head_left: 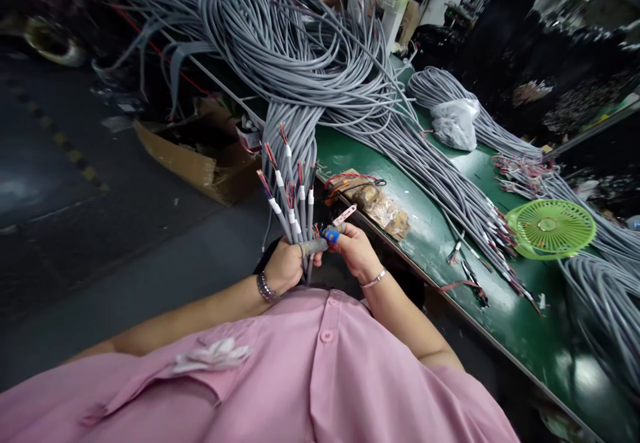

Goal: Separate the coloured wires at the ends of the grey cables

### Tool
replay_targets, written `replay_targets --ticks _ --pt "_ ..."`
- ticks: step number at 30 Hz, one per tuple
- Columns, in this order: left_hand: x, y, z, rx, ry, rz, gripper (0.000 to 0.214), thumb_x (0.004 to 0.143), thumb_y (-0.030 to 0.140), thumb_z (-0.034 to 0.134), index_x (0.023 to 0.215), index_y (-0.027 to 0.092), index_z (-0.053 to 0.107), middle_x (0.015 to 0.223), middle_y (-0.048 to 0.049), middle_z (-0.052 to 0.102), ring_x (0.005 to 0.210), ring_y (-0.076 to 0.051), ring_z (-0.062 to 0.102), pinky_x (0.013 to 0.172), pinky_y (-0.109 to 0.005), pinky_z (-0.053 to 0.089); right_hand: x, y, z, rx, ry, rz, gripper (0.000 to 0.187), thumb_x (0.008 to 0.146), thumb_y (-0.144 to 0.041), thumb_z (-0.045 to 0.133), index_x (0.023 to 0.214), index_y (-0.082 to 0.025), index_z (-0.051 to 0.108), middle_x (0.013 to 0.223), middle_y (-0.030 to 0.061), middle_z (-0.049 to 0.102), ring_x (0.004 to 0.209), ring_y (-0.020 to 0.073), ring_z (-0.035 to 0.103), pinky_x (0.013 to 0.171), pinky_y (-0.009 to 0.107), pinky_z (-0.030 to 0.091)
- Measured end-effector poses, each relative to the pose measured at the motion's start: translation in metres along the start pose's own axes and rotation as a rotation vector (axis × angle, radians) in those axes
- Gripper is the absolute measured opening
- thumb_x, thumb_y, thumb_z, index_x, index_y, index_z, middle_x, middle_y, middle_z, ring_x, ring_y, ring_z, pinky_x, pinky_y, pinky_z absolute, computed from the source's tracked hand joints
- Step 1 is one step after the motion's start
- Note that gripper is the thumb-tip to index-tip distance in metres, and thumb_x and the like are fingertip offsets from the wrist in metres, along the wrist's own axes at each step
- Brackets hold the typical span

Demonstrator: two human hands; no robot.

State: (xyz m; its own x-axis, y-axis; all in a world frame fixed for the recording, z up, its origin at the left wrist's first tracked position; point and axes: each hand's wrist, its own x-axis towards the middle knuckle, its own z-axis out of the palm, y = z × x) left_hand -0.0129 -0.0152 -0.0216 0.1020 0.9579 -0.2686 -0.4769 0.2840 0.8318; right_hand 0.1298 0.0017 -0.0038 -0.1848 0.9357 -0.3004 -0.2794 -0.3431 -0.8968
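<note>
My left hand [286,264], with a watch on the wrist, is closed round a bunch of grey cables [293,193]. Their stripped ends fan upward, showing white sleeves and red and blue wires. My right hand [354,250], with a bracelet on the wrist, pinches one grey cable end [315,246] that lies across between both hands. A blue-taped fingertip [331,234] presses on it. The cables run up into a big grey heap [300,50] hanging over the edge of the green table [440,230].
A green plastic fan [550,227] lies on the table at right. More grey cable bundles [480,216] stretch across it, beside a clear plastic bag [455,124] and brown wrappers [380,204]. A cardboard box [200,156] sits on the dark floor at left.
</note>
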Motion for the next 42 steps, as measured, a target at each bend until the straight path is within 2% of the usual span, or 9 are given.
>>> replay_targets --ticks 9,13,17,21,25,28,31,38,42 --pt "0.0 -0.001 -0.001 -0.041 0.154 0.007 0.02 0.062 0.024 0.08 0.075 0.014 0.068 0.059 -0.0018 0.067 0.049 -0.014 0.06 0.044 -0.023 0.046 -0.005 0.004 0.004 0.047 0.091 0.021 0.021 0.065 -0.027 0.074 0.065 -0.018 0.055 0.056 -0.0062 0.052 0.051 0.0071 0.044 0.054 0.022 0.038" --pt "0.0 0.0 0.0 -0.06 0.159 0.001 0.022 0.061 0.025 0.081 0.074 0.013 0.067 0.058 -0.0016 0.066 0.047 -0.013 0.058 0.043 -0.022 0.043 -0.006 0.008 0.002 0.091 0.052 0.038 0.022 0.068 -0.028 0.074 0.066 -0.017 0.055 0.055 -0.0064 0.05 0.051 0.007 0.044 0.054 0.021 0.039" --pt "-0.002 0.006 0.003 -0.118 0.164 -0.016 0.023 0.058 0.023 0.082 0.069 0.014 0.065 0.053 0.001 0.062 0.046 -0.011 0.055 0.043 -0.021 0.042 -0.001 0.011 -0.009 0.24 -0.048 0.072 0.024 0.072 -0.037 0.073 0.079 -0.018 0.061 0.064 -0.0039 0.057 0.055 0.0081 0.048 0.059 0.023 0.046" --pt "-0.004 0.012 0.007 -0.138 0.178 -0.036 0.024 0.056 0.023 0.082 0.069 0.014 0.064 0.051 0.0016 0.06 0.045 -0.011 0.053 0.041 -0.021 0.04 0.008 0.007 -0.02 0.337 -0.014 0.118 0.042 0.077 -0.059 0.064 0.09 -0.018 0.063 0.075 -0.0002 0.062 0.059 0.0096 0.052 0.059 0.024 0.049" --pt "-0.003 0.016 0.012 -0.143 0.181 -0.044 0.022 0.057 0.021 0.08 0.068 0.013 0.064 0.051 0.0024 0.059 0.045 -0.01 0.053 0.041 -0.02 0.038 0.015 0.001 -0.019 0.224 0.018 -0.022 0.04 0.072 -0.056 0.071 0.083 -0.019 0.062 0.073 -0.0017 0.06 0.056 0.0078 0.047 0.056 0.022 0.046" --pt "-0.001 0.018 0.015 -0.153 0.182 -0.052 0.022 0.056 0.021 0.08 0.069 0.013 0.064 0.053 0.0016 0.06 0.047 -0.01 0.054 0.041 -0.02 0.039 0.019 0.004 -0.017 0.067 0.179 -0.212 0.037 0.071 -0.05 0.075 0.069 -0.018 0.057 0.058 -0.0054 0.051 0.049 0.0063 0.039 0.049 0.02 0.038" --pt "0.001 0.018 0.017 -0.16 0.189 -0.058 0.024 0.055 0.022 0.079 0.07 0.012 0.064 0.053 0.0008 0.061 0.046 -0.01 0.053 0.041 -0.02 0.04 0.022 0.01 -0.017 0.0 0.272 -0.298 0.04 0.077 -0.057 0.067 0.071 -0.019 0.057 0.056 -0.0051 0.05 0.048 0.0067 0.038 0.048 0.02 0.036" --pt "0.006 0.016 0.018 -0.159 0.203 -0.07 0.024 0.056 0.023 0.078 0.068 0.013 0.061 0.052 0.001 0.06 0.044 -0.01 0.053 0.041 -0.021 0.04 0.032 0.007 -0.013 0.194 0.063 -0.085 0.052 0.071 -0.07 0.063 0.081 -0.019 0.062 0.073 0.0001 0.059 0.061 0.0102 0.05 0.058 0.023 0.047" --pt "0.009 0.015 0.017 -0.163 0.214 -0.076 0.023 0.056 0.024 0.078 0.066 0.012 0.062 0.051 0.0001 0.061 0.045 -0.01 0.054 0.042 -0.021 0.041 0.034 0.004 -0.009 0.32 0.078 -0.066 0.043 0.073 -0.062 0.068 0.083 -0.021 0.063 0.073 -0.0007 0.059 0.063 0.0106 0.051 0.06 0.022 0.046"
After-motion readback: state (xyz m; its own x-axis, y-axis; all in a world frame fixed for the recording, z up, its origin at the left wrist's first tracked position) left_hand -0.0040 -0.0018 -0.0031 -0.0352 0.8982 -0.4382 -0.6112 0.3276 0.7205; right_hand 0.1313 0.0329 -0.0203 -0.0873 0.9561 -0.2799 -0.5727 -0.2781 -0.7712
